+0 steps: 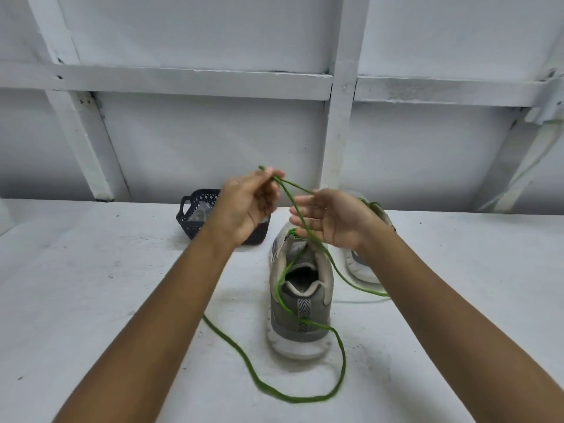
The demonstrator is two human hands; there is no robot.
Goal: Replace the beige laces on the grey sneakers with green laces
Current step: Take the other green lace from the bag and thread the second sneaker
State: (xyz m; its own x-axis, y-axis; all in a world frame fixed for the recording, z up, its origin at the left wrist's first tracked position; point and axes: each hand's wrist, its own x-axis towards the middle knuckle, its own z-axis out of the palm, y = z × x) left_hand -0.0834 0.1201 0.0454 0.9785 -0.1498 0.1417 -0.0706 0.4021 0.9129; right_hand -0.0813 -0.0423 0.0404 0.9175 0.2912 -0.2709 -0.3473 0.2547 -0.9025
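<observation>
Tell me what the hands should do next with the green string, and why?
Probably the right hand should close on the green lace crossing its straight fingers and pull the slack through. The left hand pinches the lace up high, yet a long loop lies loose on the table beside the grey sneaker.

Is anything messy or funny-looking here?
Only the green lace: a long slack loop sprawls over the white table by the heel of the grey sneaker, while the left hand pinches it above. Nothing looks spilled or broken.
</observation>
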